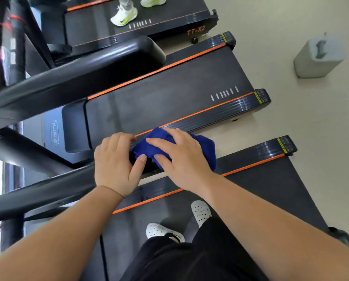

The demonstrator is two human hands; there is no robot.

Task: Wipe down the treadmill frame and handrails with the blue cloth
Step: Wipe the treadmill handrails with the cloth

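A black handrail (48, 191) of the treadmill I stand on runs from the lower left up to the middle of the view. Its end is wrapped in the blue cloth (207, 147), bunched up. My right hand (181, 159) lies on top of the cloth and presses it around the rail end. My left hand (114, 165) grips the handrail just left of the cloth, its thumb touching the fabric. The rail tip itself is hidden under cloth and hands.
The neighbouring treadmill's belt (169, 94) with orange side stripes lies beyond my hands, its own handrail (78, 74) above. Another person's white shoes (125, 15) stand on a third treadmill. A grey container (319, 57) sits on the beige floor at right. My white clogs (201, 211) are on the belt below.
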